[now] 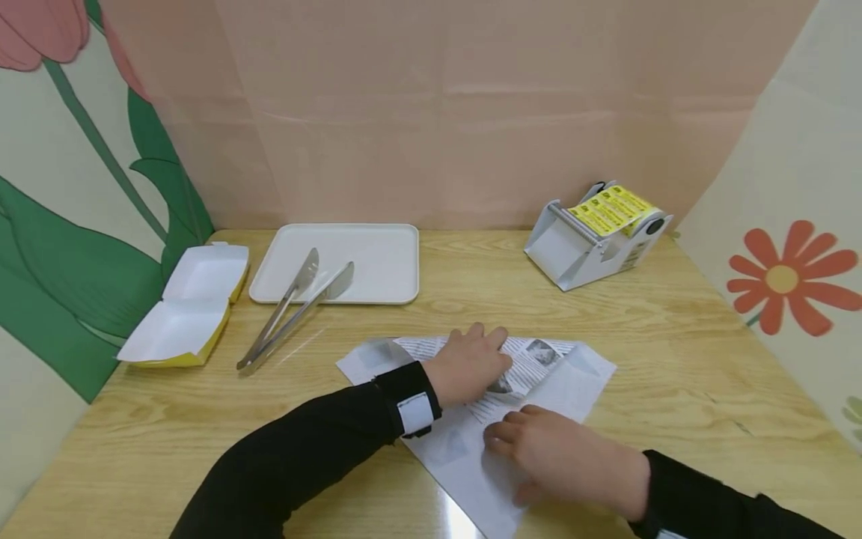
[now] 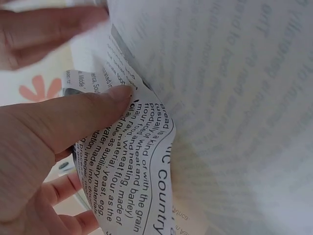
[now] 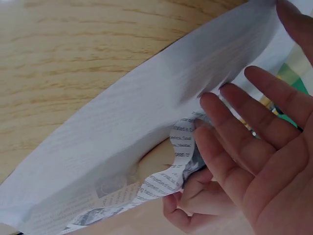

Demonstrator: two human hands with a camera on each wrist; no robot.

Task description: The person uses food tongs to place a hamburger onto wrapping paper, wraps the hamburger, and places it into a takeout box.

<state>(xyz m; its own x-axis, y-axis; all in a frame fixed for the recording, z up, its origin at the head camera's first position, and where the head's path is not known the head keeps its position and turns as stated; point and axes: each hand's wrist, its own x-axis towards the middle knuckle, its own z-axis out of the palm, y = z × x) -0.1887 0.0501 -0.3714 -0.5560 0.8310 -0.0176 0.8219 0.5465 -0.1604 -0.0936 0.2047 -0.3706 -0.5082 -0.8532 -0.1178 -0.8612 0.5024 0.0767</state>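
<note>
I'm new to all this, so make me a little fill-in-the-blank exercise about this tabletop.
1. The tips of the metal tongs lie over the white ____.
2. In the head view, the open box stands to the ____ of the tongs.
3. The background colour of the labels on the dispenser is ____.
4. The left hand has its thumb on ____ bearing printed text.

Missing words: tray; left; yellow; paper.

- Behind the paper [image 1: 572, 382], a gap is left between tray [image 1: 384, 262] and dispenser [image 1: 599, 247].
- Left of it, passage is obstructed by tongs [image 1: 296, 319] and box [image 1: 191, 307].
- Over it, room is taken by left hand [image 1: 466, 367] and right hand [image 1: 566, 460].
</note>
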